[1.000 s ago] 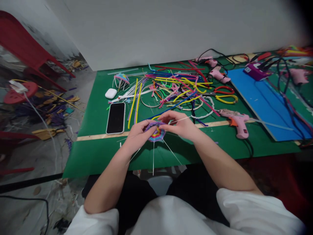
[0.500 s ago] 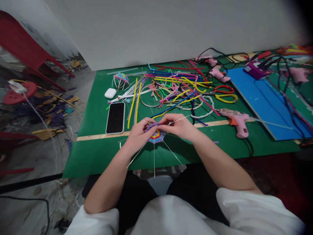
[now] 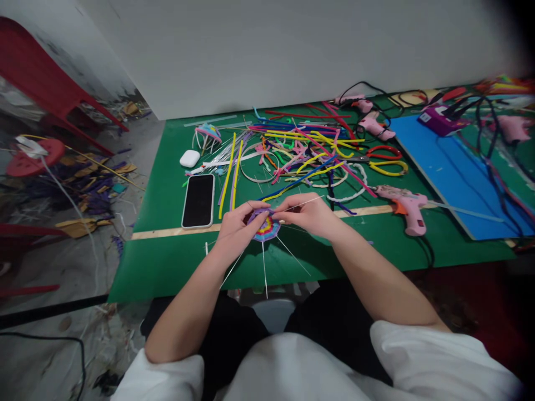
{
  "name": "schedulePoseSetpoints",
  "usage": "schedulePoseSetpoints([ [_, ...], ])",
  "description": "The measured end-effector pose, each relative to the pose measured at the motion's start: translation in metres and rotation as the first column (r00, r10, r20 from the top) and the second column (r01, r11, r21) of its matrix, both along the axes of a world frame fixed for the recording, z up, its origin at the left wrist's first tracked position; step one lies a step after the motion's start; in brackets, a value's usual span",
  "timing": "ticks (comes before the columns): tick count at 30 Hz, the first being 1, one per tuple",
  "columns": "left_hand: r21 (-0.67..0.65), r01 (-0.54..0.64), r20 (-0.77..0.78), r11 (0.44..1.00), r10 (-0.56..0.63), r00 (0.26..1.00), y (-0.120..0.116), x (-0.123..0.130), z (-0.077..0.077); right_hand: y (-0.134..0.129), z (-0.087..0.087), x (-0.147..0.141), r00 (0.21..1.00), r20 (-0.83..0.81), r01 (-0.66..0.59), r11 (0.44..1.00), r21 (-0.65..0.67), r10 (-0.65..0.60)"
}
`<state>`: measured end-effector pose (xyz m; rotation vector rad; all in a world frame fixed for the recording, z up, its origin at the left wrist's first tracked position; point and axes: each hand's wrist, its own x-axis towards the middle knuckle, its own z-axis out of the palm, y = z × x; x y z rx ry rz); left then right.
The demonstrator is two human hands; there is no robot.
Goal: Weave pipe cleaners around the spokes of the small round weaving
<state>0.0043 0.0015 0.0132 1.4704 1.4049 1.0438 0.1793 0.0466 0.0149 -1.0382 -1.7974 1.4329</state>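
Woven disc [image 3: 267,229]: held over the near part of the desk [image 3: 167,264].
Left hand [image 3: 239,227]: closed on the disc's left side, thumb across its face.
Right hand [image 3: 306,213]: fingertips pinched at the disc's upper right rim.
Spokes [image 3: 264,267]: fan nearward; the middle one overlaps the near desk edge.
Left margin: phone [image 3: 198,201], lying flat.
Far margin: tangled pipe cleaners [image 3: 320,139].
Right margin: glue gun [image 3: 413,211]; bare green surface before it.

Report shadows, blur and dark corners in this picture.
Head view: upper-right corner falls into black; the red chair at the left edge looks soft; a shadow darkens the green tabletop below the right hand, beside the woven disc.
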Motion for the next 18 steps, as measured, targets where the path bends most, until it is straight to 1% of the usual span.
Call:
schedulePoseSetpoints([
  [3, 0.0, -0.009, -0.035, 1.0, 0.009, 0.999, 0.001, -0.001, 0.0, 0.001, 0.0, 0.001, 0.999, 0.029, -0.014, 0.999, -0.041, 0.015],
  [5, -0.011, -0.026, -0.05, 1.0, 0.026, 0.998, 0.001, -0.001, -0.001, 0.003, 0.002, 0.005, 0.994, 0.089, -0.056, 0.997, -0.046, 0.06],
  [7, -0.016, -0.054, -0.056, 0.998, 0.053, 0.997, 0.002, -0.002, -0.001, 0.004, 0.007, 0.011, 0.97, 0.196, -0.148, 0.989, 0.027, 0.14],
  [9, -0.012, -0.088, -0.061, 0.996, 0.087, 0.994, 0.003, -0.003, -0.002, 0.002, 0.014, 0.016, 0.914, 0.359, -0.264, 0.947, 0.182, 0.186],
  [10, -0.006, -0.104, -0.066, 0.995, 0.103, 0.992, 0.003, -0.003, -0.003, -0.001, 0.018, 0.018, 0.877, 0.454, -0.306, 0.912, 0.273, 0.158],
  [11, -0.002, -0.117, -0.071, 0.993, 0.117, 0.991, 0.004, -0.003, -0.004, -0.005, 0.021, 0.018, 0.834, 0.545, -0.328, 0.873, 0.361, 0.088],
  [13, -0.001, -0.136, -0.08, 0.991, 0.136, 0.988, 0.005, -0.003, -0.005, -0.014, 0.026, 0.016, 0.725, 0.673, -0.332, 0.781, 0.529, -0.147],
  [15, 0.003, -0.156, -0.082, 0.988, 0.155, 0.984, 0.005, -0.003, -0.007, -0.022, 0.029, 0.01, 0.63, 0.703, -0.366, 0.672, 0.644, -0.331],
  [16, 0.007, -0.166, -0.078, 0.986, 0.166, 0.983, 0.006, -0.003, -0.008, -0.026, 0.029, 0.008, 0.605, 0.693, -0.384, 0.619, 0.685, -0.392],
  [18, 0.017, -0.184, -0.059, 0.983, 0.185, 0.981, 0.007, -0.003, -0.009, -0.029, 0.029, 0.004, 0.596, 0.657, -0.403, 0.536, 0.742, -0.462],
])
